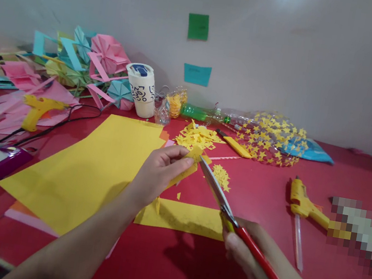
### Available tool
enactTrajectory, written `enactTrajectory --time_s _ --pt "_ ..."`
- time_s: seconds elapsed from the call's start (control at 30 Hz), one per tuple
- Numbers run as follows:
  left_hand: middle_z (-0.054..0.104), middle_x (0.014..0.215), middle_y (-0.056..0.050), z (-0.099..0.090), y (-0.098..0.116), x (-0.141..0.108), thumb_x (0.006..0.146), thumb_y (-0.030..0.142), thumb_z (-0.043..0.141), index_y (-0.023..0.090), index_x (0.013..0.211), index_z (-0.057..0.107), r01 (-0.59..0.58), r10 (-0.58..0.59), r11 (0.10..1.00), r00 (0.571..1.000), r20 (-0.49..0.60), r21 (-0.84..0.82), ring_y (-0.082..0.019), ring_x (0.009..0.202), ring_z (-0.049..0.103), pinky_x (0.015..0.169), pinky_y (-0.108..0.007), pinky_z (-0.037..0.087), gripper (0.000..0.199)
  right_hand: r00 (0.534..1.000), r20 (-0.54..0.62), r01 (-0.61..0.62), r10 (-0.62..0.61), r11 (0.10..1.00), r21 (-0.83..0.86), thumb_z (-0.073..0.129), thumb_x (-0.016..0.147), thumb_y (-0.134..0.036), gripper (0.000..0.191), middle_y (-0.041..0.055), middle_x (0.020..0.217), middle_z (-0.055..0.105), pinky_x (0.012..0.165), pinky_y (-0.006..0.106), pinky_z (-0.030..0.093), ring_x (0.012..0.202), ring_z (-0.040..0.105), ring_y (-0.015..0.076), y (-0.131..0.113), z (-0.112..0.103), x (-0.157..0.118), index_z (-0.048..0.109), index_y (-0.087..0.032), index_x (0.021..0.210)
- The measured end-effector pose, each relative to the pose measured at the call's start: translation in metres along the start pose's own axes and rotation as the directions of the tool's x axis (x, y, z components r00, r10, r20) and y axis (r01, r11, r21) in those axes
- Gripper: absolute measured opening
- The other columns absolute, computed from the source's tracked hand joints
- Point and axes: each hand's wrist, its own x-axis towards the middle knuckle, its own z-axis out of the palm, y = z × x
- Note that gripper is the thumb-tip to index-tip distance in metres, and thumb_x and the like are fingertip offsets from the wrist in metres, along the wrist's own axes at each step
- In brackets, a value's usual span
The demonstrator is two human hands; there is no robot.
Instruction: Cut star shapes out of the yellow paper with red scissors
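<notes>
1. Yellow paper piece (195,152), raised above the red table (257,184), pinched by the left hand (161,169) at the blade tips; if it bends under the blades, the cut could wander.
2. Large yellow sheet (95,172), flat beneath the left forearm; a dragging arm could crease it or shove it askew.
3. Yellow strip (182,217), lying between the hands, faint marks along it; a brushing wrist might shift it.
4. Scissors (243,235), red-handled, in the right hand (248,245), whose fingers are curled closed around the handles. How far the blades are parted, I can't tell. Their points sit very near the left fingertips, so a slip or an over-long snip could nick skin.
5. The left hand's thumb and fingers are pressed together on the paper; a loose pinch would let it twist.
6. Small yellow stars (221,177), heaped just beside the blades; a careless sweep could scatter them.
7. Yellow scrap (178,196), near the strip, easily lost.
</notes>
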Motion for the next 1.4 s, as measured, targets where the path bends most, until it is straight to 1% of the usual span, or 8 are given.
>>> enactTrajectory --time_s 0.17,0.33,0.63,0.8,0.93,1.13,1.3,1.4 --pt "0.054 0.065 0.004 -0.004 0.003 0.001 0.077 0.038 0.07 0.018 0.082 0.068 0.032 -0.035 0.997 0.999 0.037 0.063 -0.006 0.051 0.044 0.048 -0.018 0.036 0.02 0.999 0.024 -0.031 0.031 0.999 -0.017 0.048 0.083 -0.075 0.057 -0.0055 0.056 0.043 0.037 0.02 0.024 0.041 0.034 0.0068 -0.007 -0.003 -0.001 0.05 -0.019 0.073" --pt "0.056 0.065 0.003 -0.01 0.003 0.002 0.076 0.037 0.072 0.018 0.079 0.069 0.062 -0.068 0.994 0.996 0.06 0.087 -0.006 0.054 0.046 0.049 -0.017 0.034 0.019 0.989 -0.06 -0.138 0.133 0.987 -0.086 0.043 0.074 -0.086 0.067 -0.0036 0.061 0.043 0.04 0.021 0.03 0.048 0.036 0.0093 -0.013 -0.003 -0.005 0.047 -0.02 0.07" --pt "0.052 0.065 0.004 -0.012 0.007 0.003 0.075 0.037 0.072 0.016 0.073 0.066 0.054 -0.064 0.993 0.993 0.095 0.107 -0.005 0.056 0.044 0.051 -0.016 0.033 0.022 0.995 0.007 -0.094 0.095 0.986 -0.135 0.043 0.081 -0.08 0.062 -0.004 0.059 0.042 0.039 0.02 0.028 0.046 0.036 0.0085 -0.002 -0.01 -0.003 0.047 -0.019 0.07" --pt "0.046 0.061 0.005 -0.013 0.007 0.002 0.077 0.039 0.07 0.016 0.073 0.065 0.066 -0.083 0.984 0.992 0.093 0.167 -0.004 0.053 0.036 0.049 -0.016 0.029 0.024 0.997 0.047 -0.046 0.056 0.982 -0.183 0.045 0.084 -0.075 0.058 -0.003 0.06 0.043 0.041 0.02 0.028 0.049 0.039 0.0097 0.003 -0.014 0.0 0.047 -0.019 0.07" --pt "0.045 0.061 0.005 -0.015 0.008 0.001 0.079 0.039 0.068 0.016 0.072 0.064 0.07 -0.092 0.974 0.991 0.094 0.216 -0.005 0.054 0.035 0.049 -0.017 0.027 0.024 0.995 0.063 -0.058 0.072 0.978 -0.202 0.044 0.084 -0.076 0.059 -0.0035 0.058 0.043 0.04 0.02 0.028 0.047 0.039 0.0097 0.004 -0.014 0.0 0.048 -0.019 0.07" --pt "0.051 0.064 0.004 -0.018 0.008 0.002 0.076 0.037 0.07 0.017 0.074 0.067 0.087 -0.109 0.978 0.988 0.106 0.192 -0.006 0.056 0.04 0.052 -0.018 0.031 0.021 0.992 -0.103 -0.091 0.07 0.972 -0.217 0.043 0.08 -0.081 0.063 -0.0019 0.061 0.048 0.045 0.023 0.034 0.051 0.044 0.0121 -0.002 -0.007 -0.006 0.05 -0.02 0.066" --pt "0.055 0.063 0.003 -0.02 0.008 0.003 0.074 0.037 0.072 0.018 0.075 0.07 0.12 -0.141 0.977 0.983 0.114 0.176 -0.006 0.055 0.041 0.051 -0.019 0.031 0.019 0.99 -0.112 -0.105 0.086 0.978 -0.18 0.045 0.082 -0.075 0.057 -0.0014 0.061 0.053 0.048 0.024 0.038 0.053 0.049 0.0138 -0.005 -0.004 -0.011 0.051 -0.02 0.068" --pt "0.054 0.062 0.004 -0.02 0.009 0.003 0.074 0.037 0.072 0.018 0.074 0.069 0.113 -0.138 0.976 0.982 0.13 0.185 -0.006 0.054 0.04 0.05 -0.019 0.03 0.019 0.985 -0.095 -0.154 0.141 0.977 -0.147 0.047 0.08 -0.076 0.057 -0.002 0.061 0.05 0.043 0.021 0.036 0.049 0.045 0.0112 -0.003 -0.006 -0.01 0.049 -0.02 0.069"
